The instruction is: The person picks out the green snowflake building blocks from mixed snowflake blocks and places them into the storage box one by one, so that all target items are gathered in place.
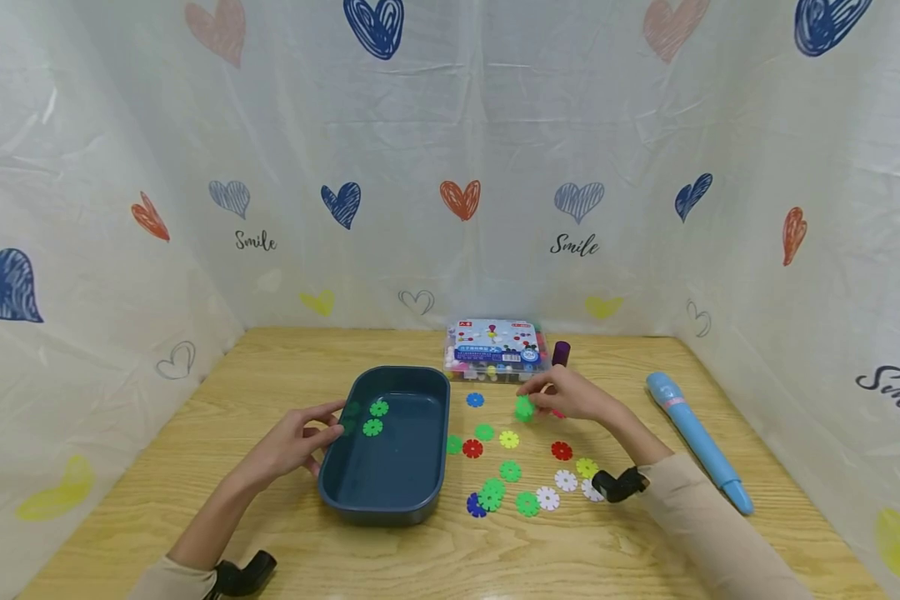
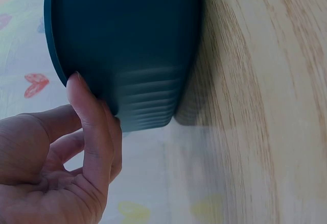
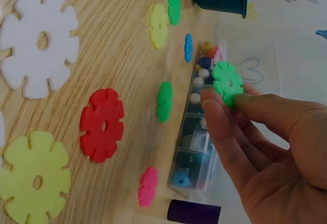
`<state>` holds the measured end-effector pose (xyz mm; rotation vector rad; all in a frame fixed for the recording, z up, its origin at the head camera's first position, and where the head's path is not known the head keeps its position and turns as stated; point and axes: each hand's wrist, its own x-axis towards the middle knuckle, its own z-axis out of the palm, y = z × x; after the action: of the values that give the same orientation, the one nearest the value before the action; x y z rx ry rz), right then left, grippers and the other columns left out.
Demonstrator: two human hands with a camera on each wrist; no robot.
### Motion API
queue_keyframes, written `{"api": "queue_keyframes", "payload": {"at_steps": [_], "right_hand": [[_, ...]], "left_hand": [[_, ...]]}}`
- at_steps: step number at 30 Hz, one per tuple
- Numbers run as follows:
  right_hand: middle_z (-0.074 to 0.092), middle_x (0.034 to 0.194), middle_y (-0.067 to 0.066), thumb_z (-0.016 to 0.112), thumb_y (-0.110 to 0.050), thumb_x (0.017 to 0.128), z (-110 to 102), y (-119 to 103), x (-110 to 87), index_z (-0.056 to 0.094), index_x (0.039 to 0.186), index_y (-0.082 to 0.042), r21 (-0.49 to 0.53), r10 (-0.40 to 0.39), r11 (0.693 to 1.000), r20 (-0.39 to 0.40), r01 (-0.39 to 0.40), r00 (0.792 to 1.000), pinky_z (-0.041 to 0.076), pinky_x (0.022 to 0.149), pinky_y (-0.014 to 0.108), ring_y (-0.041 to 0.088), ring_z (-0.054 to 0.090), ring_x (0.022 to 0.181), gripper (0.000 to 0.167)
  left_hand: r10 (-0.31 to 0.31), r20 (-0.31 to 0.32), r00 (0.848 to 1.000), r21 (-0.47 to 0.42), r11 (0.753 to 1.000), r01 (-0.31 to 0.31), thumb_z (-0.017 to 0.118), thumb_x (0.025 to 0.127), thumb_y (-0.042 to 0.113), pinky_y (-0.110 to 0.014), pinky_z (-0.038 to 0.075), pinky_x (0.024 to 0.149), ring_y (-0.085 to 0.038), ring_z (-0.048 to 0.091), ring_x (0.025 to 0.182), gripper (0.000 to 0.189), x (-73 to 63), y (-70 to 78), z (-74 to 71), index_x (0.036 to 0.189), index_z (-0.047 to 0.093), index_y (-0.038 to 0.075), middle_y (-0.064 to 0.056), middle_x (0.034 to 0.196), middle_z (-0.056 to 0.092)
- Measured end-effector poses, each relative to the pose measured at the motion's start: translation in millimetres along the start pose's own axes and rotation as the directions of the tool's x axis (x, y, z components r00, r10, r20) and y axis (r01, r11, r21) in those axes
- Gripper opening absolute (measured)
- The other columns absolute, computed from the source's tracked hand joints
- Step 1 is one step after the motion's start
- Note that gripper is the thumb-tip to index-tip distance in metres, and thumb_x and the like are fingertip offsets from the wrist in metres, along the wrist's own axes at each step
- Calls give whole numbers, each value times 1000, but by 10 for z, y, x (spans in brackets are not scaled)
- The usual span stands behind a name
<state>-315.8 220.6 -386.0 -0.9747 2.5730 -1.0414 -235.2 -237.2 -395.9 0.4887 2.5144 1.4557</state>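
My left hand [image 1: 296, 440] holds the left rim of a dark blue-green rectangular basin [image 1: 345, 504], its fingers against the outer wall [image 2: 148, 89] in the left wrist view. Two green notched discs [image 1: 376, 417] lie inside the basin. Between thumb and fingertips, my right hand [image 1: 570, 393] pinches a green notched plastic disc [image 3: 227, 82], raised above the table. Below it in the right wrist view lies another green disc [image 3: 164, 101]. Flat on the wood around that hand are a pink disc [image 3: 148, 187], a red disc [image 1: 562, 451] and a blue disc [image 1: 476, 400].
Several green, white, yellow, red and blue discs are spread right of the basin, including a yellow disc [image 1: 509, 439] and a white disc [image 1: 547, 498]. Behind them sits a clear compartment box of beads [image 1: 495, 350]. A purple cylinder [image 1: 561, 353] stands beside it; a light-blue wand-shaped object [image 1: 701, 442] lies far right.
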Motion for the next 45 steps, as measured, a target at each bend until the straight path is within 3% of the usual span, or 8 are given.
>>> {"api": "queue_keyframes", "payload": {"at_steps": [11,18,25,37,40,45], "right_hand": [[75,91,17,53,-2,99,-16,-165,133,67,117,8,-44,-36,998,-3,36,999,62,71,42,32,73,77,26],[74,97,19,53,-1,99,-19,-285,208,68,117,7,-17,-70,997,23,71,997,62,70,38,37,72,78,25],[74,98,19,54,-4,99,-2,-372,265,68,118,6,-17,-44,999,19,44,999,62,70,30,36,72,80,25],[74,98,17,55,-5,99,55,-578,456,70,117,2,-22,-66,998,43,67,997,61,70,27,10,71,73,24],[74,104,16,56,-5,99,93,-631,527,71,116,1,-32,-68,997,44,69,997,61,70,28,14,72,74,24],[73,110,18,54,-6,100,173,-732,653,70,117,2,-6,-58,998,67,59,996,62,72,33,32,73,81,25]], "left_hand": [[2,1,1000,11,1000,-2,54,101,20,-38,58,51,-16,58,70,55,4,7,3,149,38,-2,-25,113,54],[2,2,1000,10,1000,-2,54,102,20,-40,58,51,-15,58,70,55,-2,4,4,149,37,-2,-25,113,54],[-5,-6,1000,10,1000,5,54,102,20,-40,58,51,-13,58,70,54,3,-4,9,148,38,-2,-24,112,54],[4,0,1000,17,1000,-4,54,102,21,-41,58,52,-12,59,70,54,14,-18,4,148,38,-2,-24,113,54],[-1,-2,1000,18,1000,1,53,102,20,-41,58,52,-12,59,71,54,16,-15,6,148,38,-2,-24,113,53],[-13,-7,1000,10,1000,13,53,102,20,-41,58,52,-14,59,71,54,5,12,15,149,37,-2,-24,114,53]]}}
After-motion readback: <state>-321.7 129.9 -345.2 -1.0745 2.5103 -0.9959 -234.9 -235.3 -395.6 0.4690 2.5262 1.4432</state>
